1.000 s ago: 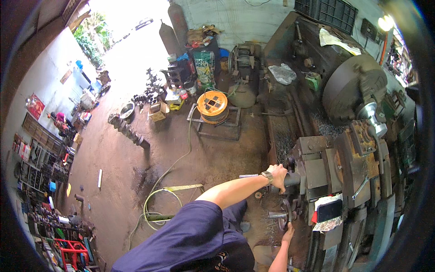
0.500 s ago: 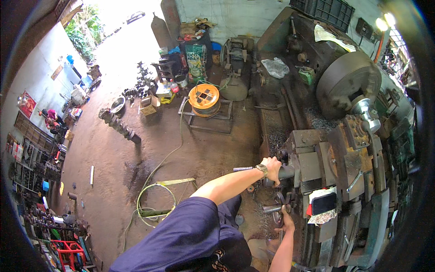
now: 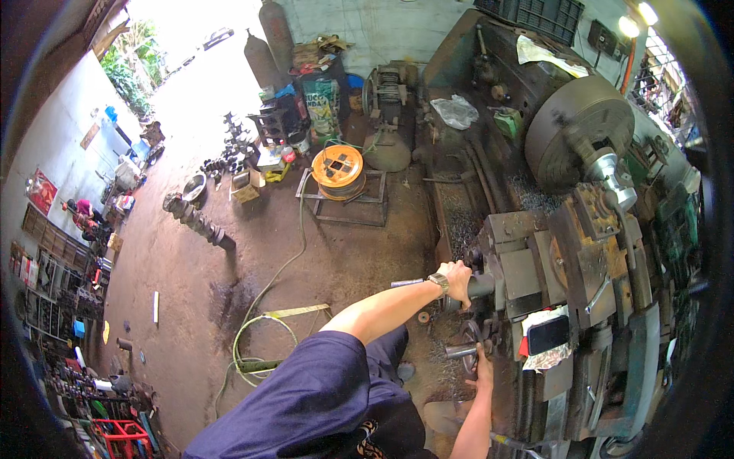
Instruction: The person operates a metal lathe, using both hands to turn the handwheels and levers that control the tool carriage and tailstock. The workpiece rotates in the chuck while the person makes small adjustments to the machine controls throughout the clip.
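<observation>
I stand at a large metal lathe. My left hand, with a watch on its wrist, is closed over the crank handle at the end of a grey cylindrical collar on the carriage; its fingertips are partly hidden. Lower down, my right hand grips the rim of a small handwheel that has a metal handle sticking out. A shiny round metal workpiece sits at the big round chuck, beside the tool post. The chuck's face looks smeared, as if turning.
A phone lies on a cloth on the carriage, near a wrench. Metal chips cover the bed. On the floor to the left are an orange cable reel on a frame, a looped hose and an upright crankshaft.
The whole view has shifted slightly, moving the scene a little up and left. Both hands keep their holds on the crank handle and the handwheel.
</observation>
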